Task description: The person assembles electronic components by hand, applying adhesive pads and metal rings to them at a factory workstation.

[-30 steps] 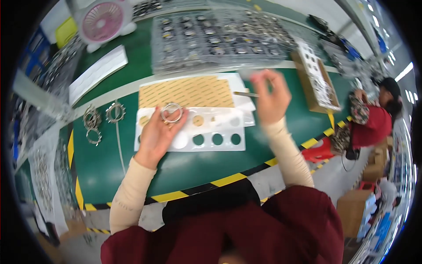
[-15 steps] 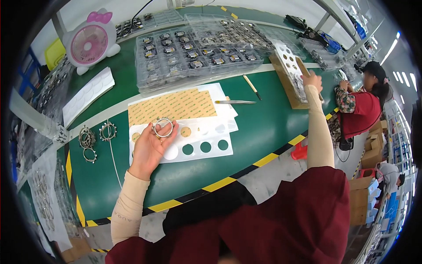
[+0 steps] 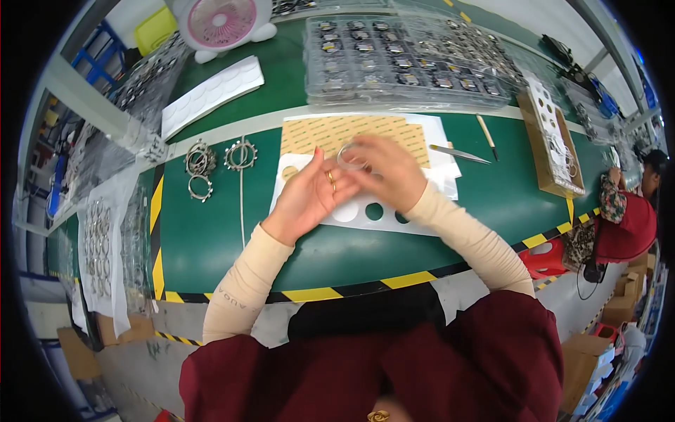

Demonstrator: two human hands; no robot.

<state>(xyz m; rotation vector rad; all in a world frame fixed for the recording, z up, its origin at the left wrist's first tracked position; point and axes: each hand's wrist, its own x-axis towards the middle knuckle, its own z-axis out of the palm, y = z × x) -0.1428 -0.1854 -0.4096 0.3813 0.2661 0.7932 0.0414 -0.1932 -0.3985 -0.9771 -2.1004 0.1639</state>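
Note:
A thin round metal ring (image 3: 346, 156) sits at the fingertips of my right hand (image 3: 390, 169), which is closed on it and slightly blurred by motion. Beside it, my left hand (image 3: 306, 202) is turned palm up, thumb stretched and apart, a gold band on one finger. My right hand covers the left fingertips. Beneath both hands lie a white sheet with round holes (image 3: 415, 226) and a tan patterned backing sheet (image 3: 309, 133). To the left, several metal rings with small tabs rest on the green table, among them a single ring (image 3: 200, 188) and a pair (image 3: 240, 153).
Tweezers (image 3: 460, 154) and a thin pen-like tool (image 3: 486, 136) lie right of the sheets. A cardboard box (image 3: 545, 158) stands farther right. Clear trays of small parts (image 3: 404, 91), a pink-and-white fan (image 3: 223, 24) and a white circle sheet (image 3: 211, 98) are behind. A co-worker sits at right.
My right hand has come from the cardboard box to my left hand and now has the ring, which my left hand held before. The view has shifted, so the table appears farther right.

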